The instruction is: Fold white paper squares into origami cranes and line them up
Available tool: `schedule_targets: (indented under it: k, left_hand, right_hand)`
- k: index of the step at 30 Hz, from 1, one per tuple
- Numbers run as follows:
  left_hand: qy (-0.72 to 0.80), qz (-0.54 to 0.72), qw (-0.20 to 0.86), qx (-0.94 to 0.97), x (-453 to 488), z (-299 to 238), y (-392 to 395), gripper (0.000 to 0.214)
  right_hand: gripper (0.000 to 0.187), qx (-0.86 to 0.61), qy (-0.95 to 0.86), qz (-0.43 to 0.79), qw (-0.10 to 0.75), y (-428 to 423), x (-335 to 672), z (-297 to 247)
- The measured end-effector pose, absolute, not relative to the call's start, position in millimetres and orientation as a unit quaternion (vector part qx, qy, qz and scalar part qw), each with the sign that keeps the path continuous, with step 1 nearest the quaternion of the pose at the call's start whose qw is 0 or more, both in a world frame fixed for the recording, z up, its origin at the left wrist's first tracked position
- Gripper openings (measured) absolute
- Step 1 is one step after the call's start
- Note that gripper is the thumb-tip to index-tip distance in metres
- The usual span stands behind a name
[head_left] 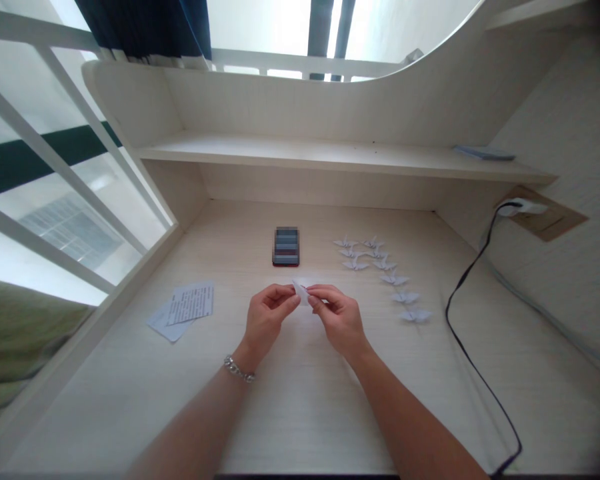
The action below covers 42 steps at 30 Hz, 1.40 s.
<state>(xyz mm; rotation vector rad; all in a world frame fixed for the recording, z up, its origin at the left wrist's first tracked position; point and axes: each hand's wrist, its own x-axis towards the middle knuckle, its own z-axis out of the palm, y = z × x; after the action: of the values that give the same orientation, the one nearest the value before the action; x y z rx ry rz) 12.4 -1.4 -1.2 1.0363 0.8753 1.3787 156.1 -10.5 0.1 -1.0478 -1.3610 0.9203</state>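
Observation:
Both of my hands meet above the middle of the desk, pinching a small folded piece of white paper (301,291) between them. My left hand (267,315), with a chain bracelet at the wrist, grips the paper's left side with closed fingers. My right hand (337,318) pinches its right side. To the right lie several finished white paper cranes (383,265), in a curved row on the desk.
A phone (285,246) lies flat behind my hands. Printed paper sheets (184,307) sit at the left. A black cable (473,363) runs from a wall socket (523,208) down the desk's right side. A shelf (330,155) spans the back.

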Motion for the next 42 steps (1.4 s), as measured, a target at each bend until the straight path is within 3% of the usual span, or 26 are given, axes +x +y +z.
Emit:
schedule_targets:
  k: [10, 20, 28, 42]
  left_hand:
    - [0.423, 0.563, 0.537, 0.465, 15.7, -4.4, 0.7, 0.017]
    - [0.417, 0.552, 0.529, 0.492, 18.6, -5.5, -2.8, 0.016]
    - [0.423, 0.559, 0.529, 0.479, 21.0, -6.9, -3.0, 0.032]
    - [0.449, 0.522, 0.506, 0.518, 19.2, -4.7, -2.5, 0.020]
  right_hand:
    - [0.019, -0.462, -0.517, 0.474, 0.543, -7.3, 156.4, -3.1]
    - [0.021, -0.486, -0.550, 0.431, 0.524, -10.0, 155.2, 0.5]
    - [0.018, -0.483, -0.550, 0.423, 0.534, -10.7, 153.2, 1.4]
    - [0.016, -0.495, -0.546, 0.406, 0.541, -13.1, 150.2, 0.0]
